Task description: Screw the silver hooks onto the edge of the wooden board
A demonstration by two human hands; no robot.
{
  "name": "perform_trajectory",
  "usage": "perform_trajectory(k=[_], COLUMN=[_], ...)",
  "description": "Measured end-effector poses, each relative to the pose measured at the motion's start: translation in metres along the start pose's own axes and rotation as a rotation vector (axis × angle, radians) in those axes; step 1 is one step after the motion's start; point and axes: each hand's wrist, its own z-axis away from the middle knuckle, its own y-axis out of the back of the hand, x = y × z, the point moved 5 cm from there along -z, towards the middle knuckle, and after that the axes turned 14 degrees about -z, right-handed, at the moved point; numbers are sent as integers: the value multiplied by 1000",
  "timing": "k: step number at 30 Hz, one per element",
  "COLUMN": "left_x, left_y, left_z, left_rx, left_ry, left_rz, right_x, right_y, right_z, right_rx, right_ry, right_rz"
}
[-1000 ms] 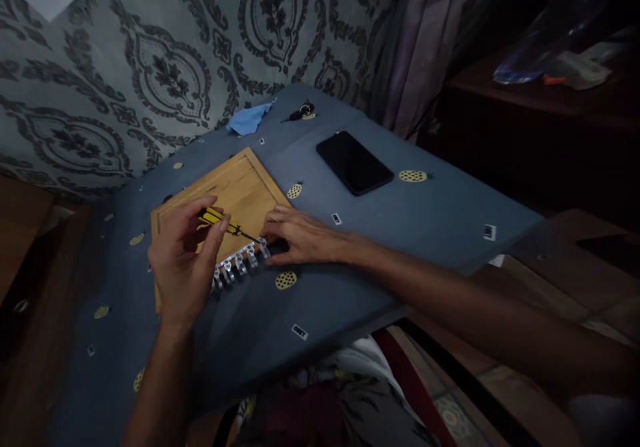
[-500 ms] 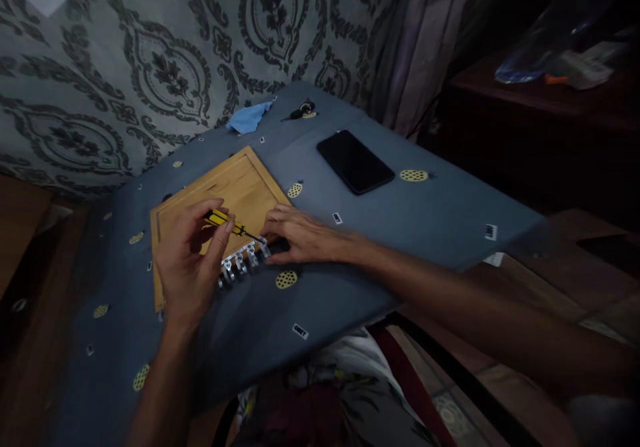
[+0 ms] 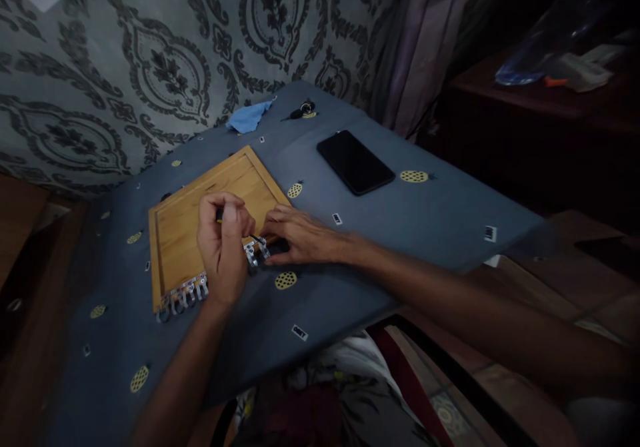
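Observation:
My left hand (image 3: 223, 247) is closed around a small screwdriver (image 3: 257, 238), its yellow and black handle mostly hidden by the fingers. The screwdriver's tip reaches a metal hook (image 3: 265, 250) at the near right corner of a wooden board (image 3: 210, 187). Several more silver hooks (image 3: 185, 294) line the board's near edge, some covered by my left hand. My right hand (image 3: 300, 235) grips that same corner, its fingers bent over the wood and the thumb beside the end hook. The board lies flat and has a raised border.
A black phone (image 3: 355, 162) lies on the blue-grey tablecloth (image 3: 340, 287), right of the board. Toward the wall are a blue cloth (image 3: 249, 117) and a small dark object (image 3: 302, 110). Patterned wallpaper (image 3: 165, 67) rises behind the table. Plastic packaging (image 3: 525, 67) rests on a dark surface at right.
My left hand has moved right with the screwdriver and turned, wrapping more fully over the handle. Hooks at the board's left end now show. My right hand stays in place.

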Motion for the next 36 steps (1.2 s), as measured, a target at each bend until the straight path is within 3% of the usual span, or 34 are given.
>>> perform_trajectory(k=[6, 13, 21, 36], left_x=[0, 0, 20, 2], left_y=[-9, -12, 14, 10], left_z=[-14, -21, -21, -10], left_rx=[47, -82, 156, 157], left_ry=[63, 130, 55, 53], left_rz=[90, 167, 126, 76], right_x=[-2, -2, -3, -1], right_y=[2, 1, 2, 1], right_z=[1, 0, 1, 0], right_rx=[-5, -5, -16, -5], right_ry=[1, 27, 28, 30], right_rz=[-9, 22, 14, 0])
